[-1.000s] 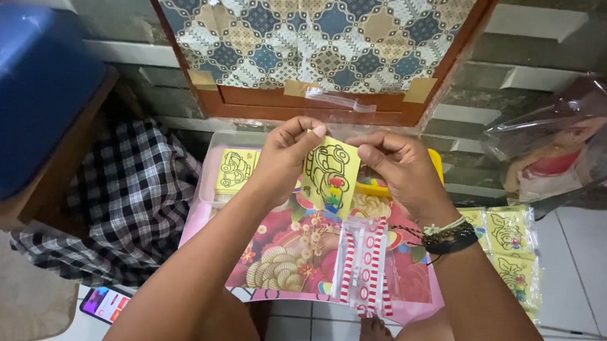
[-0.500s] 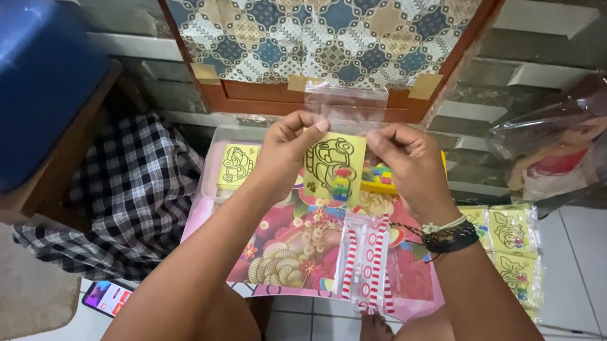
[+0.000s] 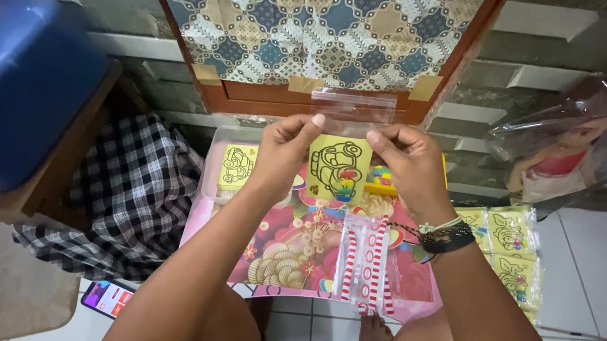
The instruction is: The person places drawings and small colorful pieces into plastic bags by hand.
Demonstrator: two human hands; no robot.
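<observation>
The left hand (image 3: pixel 287 146) and the right hand (image 3: pixel 408 163) each pinch a top corner of a clear plastic sleeve (image 3: pixel 349 134) with a yellow car-outline card (image 3: pixel 339 168) inside, held upright at chest height, above a pink flowered tray (image 3: pixel 310 246), seemingly so the card hangs straight inside. A spare yellow card (image 3: pixel 238 165) lies by the left wrist, and packed cards (image 3: pixel 509 252) are stacked to the right, within easy reach. A red-and-white striped packet (image 3: pixel 369 264) rests on the tray.

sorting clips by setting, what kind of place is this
Probably a home floor used for small packing work: white floor tiles, a batik cloth, and stacked yellow picture packs beside the hands' clear bag.
</observation>
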